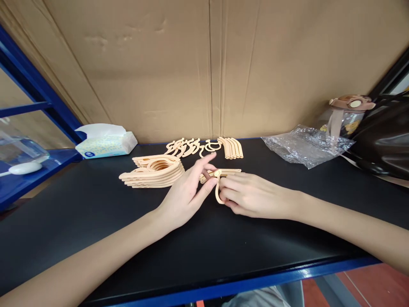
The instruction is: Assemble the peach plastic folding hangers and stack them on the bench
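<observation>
A beige plastic hanger hook (218, 192), curved with a round end at the top, is between my two hands above the table. My left hand (188, 192) has its thumb and a bent finger at the round end, while its index finger points outward. The curled fingers of my right hand (252, 194) grip the hook from the right and hide part of it. Just behind my hands lie straight beige hanger pieces (234, 171), partly covered. To the left of my left hand is a stack of folded beige hangers (156, 175).
Loose hooks (191, 147) and a row of curved hanger arms (232, 148) lie along the back by the cardboard wall (153, 72). A tissue pack (105, 145) is at left. Crumpled plastic bag (303, 147), drink bottle (348, 115) and dark bag (383, 136) stand at right.
</observation>
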`<action>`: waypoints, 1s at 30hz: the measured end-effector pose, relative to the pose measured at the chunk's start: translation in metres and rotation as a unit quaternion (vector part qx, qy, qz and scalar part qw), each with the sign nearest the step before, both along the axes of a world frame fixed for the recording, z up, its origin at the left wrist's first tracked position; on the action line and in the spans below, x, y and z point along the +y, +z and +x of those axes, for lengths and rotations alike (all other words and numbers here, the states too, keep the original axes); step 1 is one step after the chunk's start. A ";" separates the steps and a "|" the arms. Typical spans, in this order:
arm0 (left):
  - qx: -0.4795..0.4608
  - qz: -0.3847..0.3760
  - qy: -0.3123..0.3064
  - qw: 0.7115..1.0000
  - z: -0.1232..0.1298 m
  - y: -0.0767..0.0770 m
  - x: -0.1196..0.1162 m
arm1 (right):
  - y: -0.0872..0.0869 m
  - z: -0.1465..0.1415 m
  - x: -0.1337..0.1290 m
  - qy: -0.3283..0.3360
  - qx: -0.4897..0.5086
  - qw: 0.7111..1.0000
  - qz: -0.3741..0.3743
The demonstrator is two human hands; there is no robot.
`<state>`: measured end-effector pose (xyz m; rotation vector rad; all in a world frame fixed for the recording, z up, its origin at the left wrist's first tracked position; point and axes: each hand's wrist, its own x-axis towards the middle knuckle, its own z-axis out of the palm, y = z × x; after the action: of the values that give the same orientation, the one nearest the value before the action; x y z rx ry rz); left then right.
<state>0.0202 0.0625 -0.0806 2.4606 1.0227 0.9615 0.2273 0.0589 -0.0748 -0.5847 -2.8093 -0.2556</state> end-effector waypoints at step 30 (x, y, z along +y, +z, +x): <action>0.341 0.151 0.019 0.928 0.006 0.008 -0.010 | -0.007 -0.008 -0.009 0.044 0.058 0.996 -0.040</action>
<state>0.0267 0.0525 -0.0723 3.1463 1.1846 0.2550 0.2188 0.0500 -0.0818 -0.4740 -2.7342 -0.0876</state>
